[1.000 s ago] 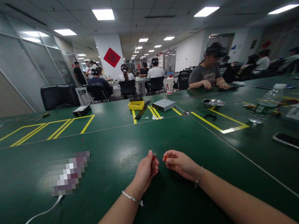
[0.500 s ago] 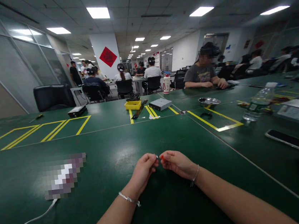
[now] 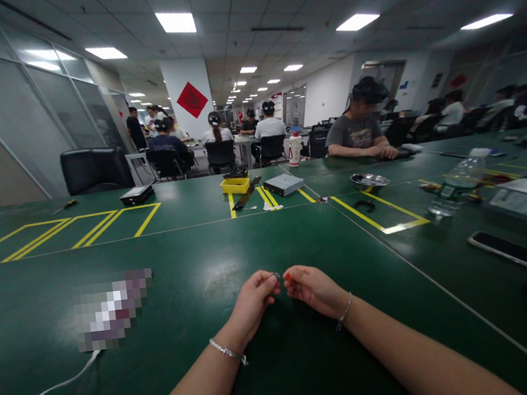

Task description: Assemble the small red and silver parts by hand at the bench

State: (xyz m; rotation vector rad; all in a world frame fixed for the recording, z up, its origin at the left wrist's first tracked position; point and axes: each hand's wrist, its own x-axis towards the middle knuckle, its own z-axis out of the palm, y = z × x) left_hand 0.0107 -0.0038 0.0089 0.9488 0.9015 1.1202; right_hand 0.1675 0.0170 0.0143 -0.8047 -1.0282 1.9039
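Both hands meet nearly tip to tip above the green table [image 3: 169, 284] in the middle of the head view. My left hand [image 3: 258, 293] is closed in a pinch on a tiny silvery piece [image 3: 277, 276], too small to name. In a similar pinch, my right hand [image 3: 309, 286] holds a small orange-red piece [image 3: 288, 276], mostly covered by the thumb and fingers. A narrow gap shows between the fingertips of the two hands.
A phone-like slab with a white cable [image 3: 60, 382] lies left; a dark phone [image 3: 522, 257] lies right. Farther off are a yellow tray [image 3: 235, 186], a grey box [image 3: 283, 184], a metal bowl [image 3: 370, 180] and a water bottle [image 3: 457, 185]. A person [image 3: 357, 126] sits opposite.
My hands stay almost in place, still pinching their small pieces. The silvery piece at my left fingertips looks slightly turned. The person opposite has drawn their hands together.
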